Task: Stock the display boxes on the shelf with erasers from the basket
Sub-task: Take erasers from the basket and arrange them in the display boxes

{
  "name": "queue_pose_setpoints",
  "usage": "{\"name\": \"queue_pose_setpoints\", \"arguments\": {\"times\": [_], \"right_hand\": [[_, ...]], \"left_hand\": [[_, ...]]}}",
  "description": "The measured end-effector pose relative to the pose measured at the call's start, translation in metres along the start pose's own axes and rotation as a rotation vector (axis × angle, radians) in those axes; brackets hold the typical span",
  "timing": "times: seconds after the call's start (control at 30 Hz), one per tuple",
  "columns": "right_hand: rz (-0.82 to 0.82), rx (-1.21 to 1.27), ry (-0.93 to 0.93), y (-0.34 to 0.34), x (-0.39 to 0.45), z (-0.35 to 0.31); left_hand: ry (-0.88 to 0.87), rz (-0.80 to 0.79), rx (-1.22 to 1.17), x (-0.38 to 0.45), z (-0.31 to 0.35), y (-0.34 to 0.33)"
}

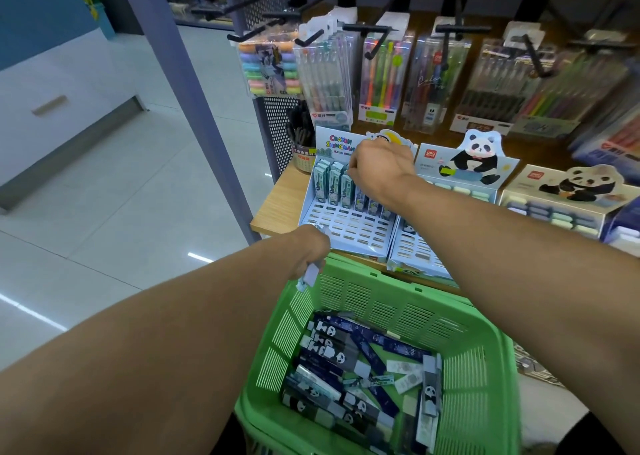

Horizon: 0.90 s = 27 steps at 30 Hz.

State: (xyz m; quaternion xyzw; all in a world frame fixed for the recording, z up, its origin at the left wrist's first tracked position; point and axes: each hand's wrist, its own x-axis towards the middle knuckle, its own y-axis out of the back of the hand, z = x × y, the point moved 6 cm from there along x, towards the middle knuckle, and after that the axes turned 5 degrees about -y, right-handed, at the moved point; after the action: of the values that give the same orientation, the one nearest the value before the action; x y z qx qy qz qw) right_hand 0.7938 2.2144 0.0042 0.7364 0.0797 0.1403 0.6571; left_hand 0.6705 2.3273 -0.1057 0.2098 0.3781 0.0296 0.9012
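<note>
A green plastic basket [408,302] sits low in front of me with several boxed erasers [363,368] lying loose in it. On the wooden shelf stands a light blue "Crayon Shinchan" display box [349,226] with a slotted tray; several erasers [334,181] stand upright in its back row. My right hand [379,169] reaches over that back row, fingers curled down among the standing erasers; what it holds is hidden. My left hand [308,250] hovers over the basket's far left rim and grips a pale eraser [310,274] that sticks out below the fist.
A second slotted display box [415,250] stands right of the first, under my right forearm. Panda-topped eraser boxes [474,167] fill the shelf to the right. Pen packs [325,77] hang on black hooks above. A pen cup [303,150] stands at the shelf's left end.
</note>
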Motion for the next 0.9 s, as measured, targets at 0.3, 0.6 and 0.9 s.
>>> {"name": "queue_pose_setpoints", "arguments": {"times": [0.3, 0.6, 0.9], "right_hand": [[-0.027, -0.016, -0.015, -0.001, 0.004, 0.004], [-0.034, -0.029, 0.009, 0.001, -0.001, 0.001], [0.001, 0.042, -0.042, -0.003, -0.001, 0.005]], "left_hand": [[-0.187, 0.221, 0.124, -0.006, 0.024, 0.007], [-0.148, -0.039, 0.297, 0.004, 0.016, -0.016], [-0.165, -0.02, 0.461, 0.008, 0.016, -0.02]]}}
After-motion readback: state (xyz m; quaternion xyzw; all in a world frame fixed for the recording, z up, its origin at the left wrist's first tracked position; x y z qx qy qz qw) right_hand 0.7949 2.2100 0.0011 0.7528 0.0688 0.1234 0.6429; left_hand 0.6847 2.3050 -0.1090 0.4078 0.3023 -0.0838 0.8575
